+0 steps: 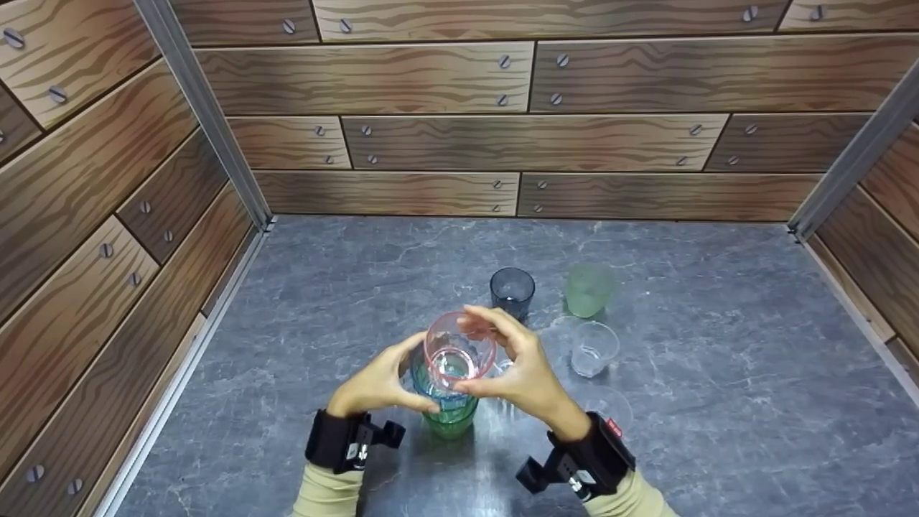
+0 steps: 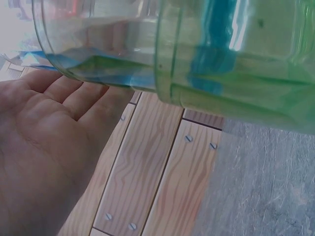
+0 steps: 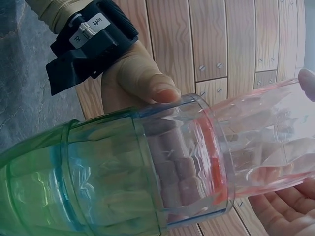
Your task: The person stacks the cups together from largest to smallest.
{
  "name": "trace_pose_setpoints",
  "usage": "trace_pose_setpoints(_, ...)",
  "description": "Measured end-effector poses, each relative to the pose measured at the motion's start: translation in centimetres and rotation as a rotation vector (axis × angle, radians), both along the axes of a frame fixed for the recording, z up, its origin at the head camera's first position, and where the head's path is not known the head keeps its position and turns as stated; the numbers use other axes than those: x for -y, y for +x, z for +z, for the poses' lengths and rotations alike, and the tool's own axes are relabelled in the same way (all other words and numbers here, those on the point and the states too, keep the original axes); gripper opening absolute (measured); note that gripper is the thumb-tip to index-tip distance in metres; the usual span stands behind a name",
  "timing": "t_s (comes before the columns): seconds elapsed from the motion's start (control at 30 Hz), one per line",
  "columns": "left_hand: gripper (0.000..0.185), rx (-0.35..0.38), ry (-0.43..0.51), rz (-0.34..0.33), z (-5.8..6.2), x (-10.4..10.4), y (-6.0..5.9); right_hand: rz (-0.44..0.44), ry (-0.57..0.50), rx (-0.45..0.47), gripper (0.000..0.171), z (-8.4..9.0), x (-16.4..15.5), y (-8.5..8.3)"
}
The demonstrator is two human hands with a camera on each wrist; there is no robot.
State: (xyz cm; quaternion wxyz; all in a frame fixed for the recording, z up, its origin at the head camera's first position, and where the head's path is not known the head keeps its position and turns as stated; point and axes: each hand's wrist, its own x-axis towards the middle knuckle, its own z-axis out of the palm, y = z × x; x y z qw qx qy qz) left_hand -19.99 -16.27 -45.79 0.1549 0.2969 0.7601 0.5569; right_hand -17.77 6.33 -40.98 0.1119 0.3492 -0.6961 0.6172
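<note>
A stack of nested tumblers stands before me, with green cups (image 1: 451, 429) at the bottom and a clear blue-tinted cup (image 3: 153, 118) on top. My left hand (image 1: 377, 378) holds the stack near the blue cup's rim, thumb on the near side and fingers behind. Above it, my right hand (image 1: 528, 370) grips a clear pink cup (image 3: 268, 142) near its rim between thumb and fingers. The pink cup's lower end sits inside the mouth of the blue one.
Behind the hands stand a dark grey cup (image 1: 512, 287) and a frosted green cup (image 1: 589, 291). A clear cup (image 1: 594, 350) is at the right. Another clear cup (image 1: 505, 368) is partly hidden by the right hand. Wood-patterned walls (image 1: 524, 143) enclose the marbled grey table (image 1: 323, 287).
</note>
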Motion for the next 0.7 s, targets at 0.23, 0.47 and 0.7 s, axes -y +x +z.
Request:
trace_pose_setpoints(0.23, 0.096, 0.001, -0.01, 0.009, 0.0, 0.0, 0.0, -0.02, 0.018, 0.055, 0.078, -0.2, 0.0, 0.1)
trace_pose_setpoints(0.47, 0.096, -0.005, -0.011, 0.008, 0.0, 0.0, 0.0, -0.028, 0.027, 0.03, 0.075, -0.7, 0.2, -0.1)
trace_pose_setpoints(0.7, 0.096, -0.008, -0.01, 0.005, 0.0, 0.0, 0.0, -0.038, 0.03, 0.054, 0.075, -1.1, 0.3, 0.0)
